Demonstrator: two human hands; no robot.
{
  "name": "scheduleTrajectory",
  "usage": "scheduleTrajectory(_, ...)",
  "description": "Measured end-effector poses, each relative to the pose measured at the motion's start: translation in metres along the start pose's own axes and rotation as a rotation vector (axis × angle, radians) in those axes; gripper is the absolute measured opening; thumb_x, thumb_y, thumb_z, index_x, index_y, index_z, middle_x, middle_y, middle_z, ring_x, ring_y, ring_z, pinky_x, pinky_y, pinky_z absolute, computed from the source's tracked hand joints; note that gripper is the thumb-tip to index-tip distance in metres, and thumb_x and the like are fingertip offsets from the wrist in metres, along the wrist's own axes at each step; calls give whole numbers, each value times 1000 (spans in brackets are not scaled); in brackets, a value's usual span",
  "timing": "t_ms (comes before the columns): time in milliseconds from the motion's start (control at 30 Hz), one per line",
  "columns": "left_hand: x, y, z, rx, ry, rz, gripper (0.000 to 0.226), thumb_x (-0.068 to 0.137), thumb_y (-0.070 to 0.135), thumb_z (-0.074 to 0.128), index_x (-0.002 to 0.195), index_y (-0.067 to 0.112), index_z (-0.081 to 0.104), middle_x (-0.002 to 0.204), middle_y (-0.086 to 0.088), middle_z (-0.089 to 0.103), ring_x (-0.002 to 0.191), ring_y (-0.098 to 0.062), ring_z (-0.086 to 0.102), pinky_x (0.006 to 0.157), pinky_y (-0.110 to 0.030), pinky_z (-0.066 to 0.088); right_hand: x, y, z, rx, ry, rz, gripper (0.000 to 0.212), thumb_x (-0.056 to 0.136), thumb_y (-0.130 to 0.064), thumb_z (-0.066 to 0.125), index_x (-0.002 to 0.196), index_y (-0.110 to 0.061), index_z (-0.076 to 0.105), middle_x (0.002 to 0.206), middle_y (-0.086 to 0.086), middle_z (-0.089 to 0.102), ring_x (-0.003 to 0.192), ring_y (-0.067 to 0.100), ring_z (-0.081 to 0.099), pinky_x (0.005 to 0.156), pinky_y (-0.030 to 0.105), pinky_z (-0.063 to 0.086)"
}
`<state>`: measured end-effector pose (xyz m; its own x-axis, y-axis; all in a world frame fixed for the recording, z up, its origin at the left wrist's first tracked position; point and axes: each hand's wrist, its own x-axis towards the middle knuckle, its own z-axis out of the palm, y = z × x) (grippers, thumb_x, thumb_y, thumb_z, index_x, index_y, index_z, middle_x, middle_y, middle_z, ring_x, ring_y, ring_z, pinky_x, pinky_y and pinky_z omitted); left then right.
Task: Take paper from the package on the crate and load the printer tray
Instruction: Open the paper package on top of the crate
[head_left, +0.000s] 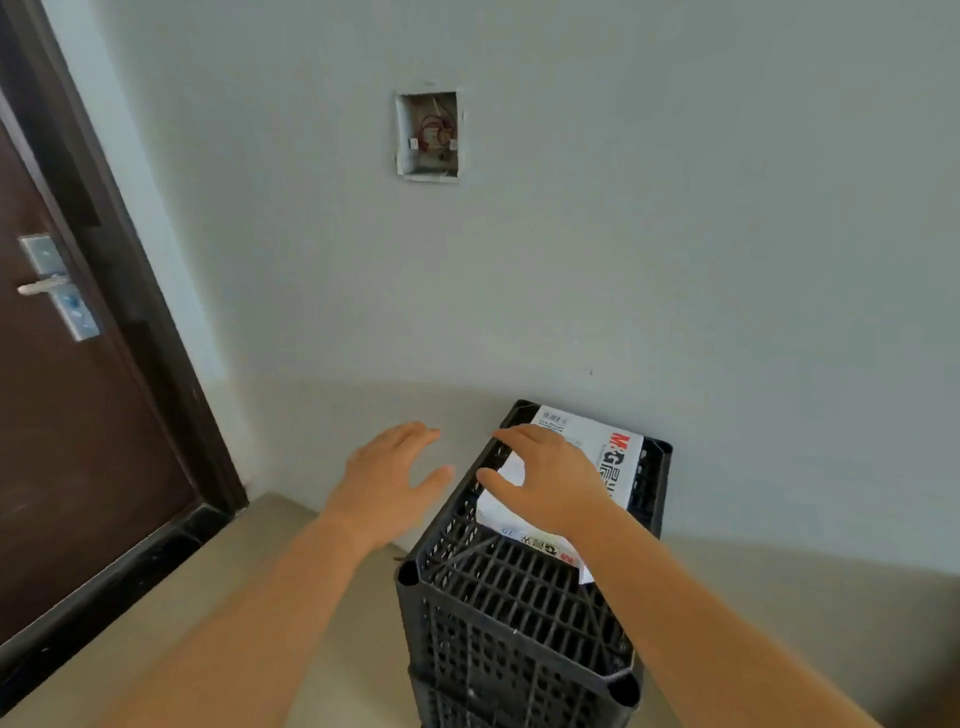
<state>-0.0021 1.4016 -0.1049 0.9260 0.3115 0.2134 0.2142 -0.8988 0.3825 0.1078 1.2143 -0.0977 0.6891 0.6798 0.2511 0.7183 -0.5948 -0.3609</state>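
Both hands reach out toward the black plastic crate by the wall. Right hand is spread wide, palm down, over the near end of the white paper package, which lies on the crate's grid top; contact unclear, no grip formed. Left hand is also open, fingers splayed, holding nothing, hovering off the crate's left edge, just beside the right hand. The package's printed wrapper runs away from the right hand toward the wall; its open end looks to sit under that palm. Printer tray not in view.

Step reads as the first grab, task barely begun. To do it well: bring the left hand in to pin the wrapper, slide the right fingers under a modest stack, pull flat and square. Loose sheets could fan or bend.
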Motion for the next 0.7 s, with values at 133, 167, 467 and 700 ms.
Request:
scheduleTrajectory(133, 45, 1, 23, -6, -71, 123, 66, 84, 67, 35, 140, 34, 40, 152, 9, 35, 141, -10, 27, 118, -37, 19, 14, 28, 10, -29, 15, 133, 63, 89, -62, 47, 144, -30, 43, 147, -8, 45, 137, 14, 38, 107, 37, 36)
scheduleTrajectory(167, 56, 2, 28, -8, -85, 153, 70, 81, 70, 32, 140, 33, 41, 152, 8, 36, 141, -11, 28, 117, -37, 20, 16, 33, 13, -27, 23, 163, 63, 89, -61, 47, 144, -30, 43, 147, -8, 45, 137, 14, 37, 107, 36, 36)
scheduleTrajectory(467, 134, 3, 60, -84, -188, 338, 67, 82, 69, 34, 140, 35, 40, 152, 10, 36, 139, -11, 31, 115, -42, 27, 16, 68, 15, -93, 19, 433, 66, 88, -64, 46, 144, -30, 42, 149, -10, 42, 138, 12, 35, 109, 36, 35)
scheduleTrajectory(700, 165, -8, 96, -140, -307, 452, 59, 89, 58, 45, 141, 30, 41, 152, 10, 35, 140, -11, 31, 115, -38, 25, 21, 69, 44, -122, 7, 606, 65, 87, -65, 45, 142, -31, 43, 148, -10, 45, 136, 12, 39, 106, 37, 41)
